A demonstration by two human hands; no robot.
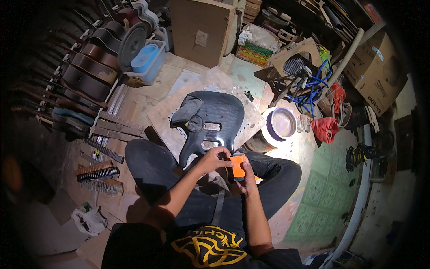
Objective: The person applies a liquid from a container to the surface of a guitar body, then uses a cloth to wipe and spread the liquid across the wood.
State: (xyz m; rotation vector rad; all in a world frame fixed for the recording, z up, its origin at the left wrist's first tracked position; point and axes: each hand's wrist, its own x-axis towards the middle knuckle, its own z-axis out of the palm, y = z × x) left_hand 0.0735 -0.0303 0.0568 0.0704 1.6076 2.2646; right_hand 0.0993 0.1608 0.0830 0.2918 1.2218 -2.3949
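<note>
I sit cross-legged with a black electric guitar body (229, 106) in front of me, one end near my lap. It has cut-out pickup cavities and no neck. A crumpled grey cloth (182, 113) lies over its left side. Above the near end, my right hand (247, 180) grips a small orange block (238, 167) with dark grey ends from the right and below. My left hand (211, 161) is closed at the block's left edge, with thumb and fingers pinching there. The block's underside is hidden.
Beneath the guitar body is a worn board (162, 111). A round tub (281, 123) stands to the right, near a red cloth (324, 130) and blue hose (309, 95). Several guitar bodies (85, 74) line the left, with spring-like parts (98, 174) on the floor.
</note>
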